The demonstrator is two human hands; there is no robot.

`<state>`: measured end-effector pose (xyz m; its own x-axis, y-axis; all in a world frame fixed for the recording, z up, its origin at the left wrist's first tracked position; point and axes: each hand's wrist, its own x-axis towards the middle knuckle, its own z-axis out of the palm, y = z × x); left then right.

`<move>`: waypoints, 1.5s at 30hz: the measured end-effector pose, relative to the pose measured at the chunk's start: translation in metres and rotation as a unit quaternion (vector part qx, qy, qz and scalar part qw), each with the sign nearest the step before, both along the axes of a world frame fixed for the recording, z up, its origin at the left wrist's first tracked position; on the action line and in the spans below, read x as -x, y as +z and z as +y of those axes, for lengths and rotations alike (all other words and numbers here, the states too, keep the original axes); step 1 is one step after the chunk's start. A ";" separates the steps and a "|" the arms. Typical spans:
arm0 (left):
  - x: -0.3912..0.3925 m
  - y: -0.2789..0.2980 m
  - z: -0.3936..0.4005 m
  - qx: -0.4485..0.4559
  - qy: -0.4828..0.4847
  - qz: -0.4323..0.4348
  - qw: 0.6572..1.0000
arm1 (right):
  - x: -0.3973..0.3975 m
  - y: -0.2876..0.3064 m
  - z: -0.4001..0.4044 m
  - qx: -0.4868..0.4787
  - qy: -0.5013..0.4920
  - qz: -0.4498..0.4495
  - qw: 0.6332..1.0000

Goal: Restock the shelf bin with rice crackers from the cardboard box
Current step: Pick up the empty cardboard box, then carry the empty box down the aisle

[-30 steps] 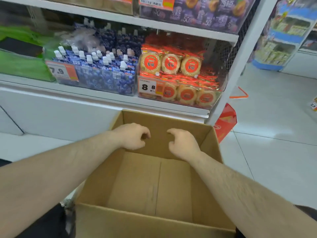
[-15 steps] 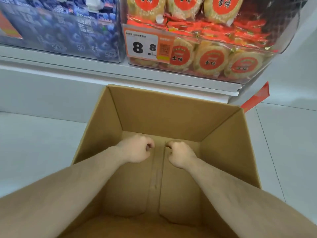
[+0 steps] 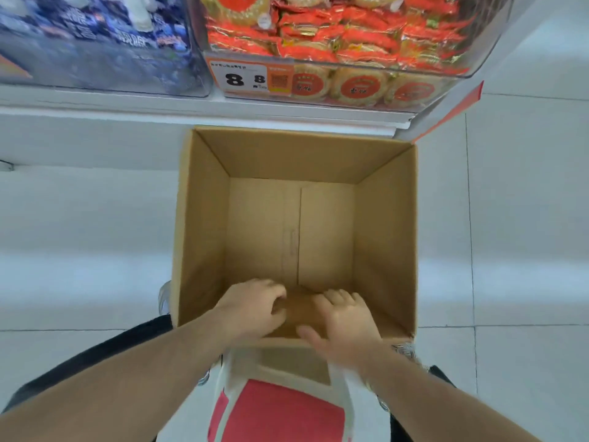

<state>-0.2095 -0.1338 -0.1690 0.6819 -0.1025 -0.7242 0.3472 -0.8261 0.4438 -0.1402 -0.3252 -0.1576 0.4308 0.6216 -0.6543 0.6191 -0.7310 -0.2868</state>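
Both hands I see low inside the cardboard box (image 3: 204, 224) at its near wall: the left hand (image 3: 255, 306) with curled fingers holding nothing, the right hand (image 3: 344, 320) spread flat. Rice crackers (image 3: 360, 87) fill the shelf bin (image 3: 471, 71) above, at the shelf's right end.

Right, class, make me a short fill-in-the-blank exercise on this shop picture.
1. The box on the floor is made of ____.
2. Both hands reach ____ the box.
3. The big digit on the price tag is ____.
4. The crackers sit in a bin on the ____.

Missing words: cardboard; into; 8; shelf
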 end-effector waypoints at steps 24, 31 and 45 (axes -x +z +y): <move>-0.096 0.186 -0.249 -0.087 -0.335 -0.176 0.922 | 0.012 0.185 -0.264 0.055 -0.294 -0.239 0.924; -0.161 0.281 -0.433 -0.063 -0.536 -0.264 0.800 | 0.043 0.254 -0.415 0.108 -0.483 -0.302 0.814; -0.244 0.429 -0.790 -0.070 -0.622 -0.363 0.690 | 0.004 0.394 -0.725 0.136 -0.634 -0.334 0.684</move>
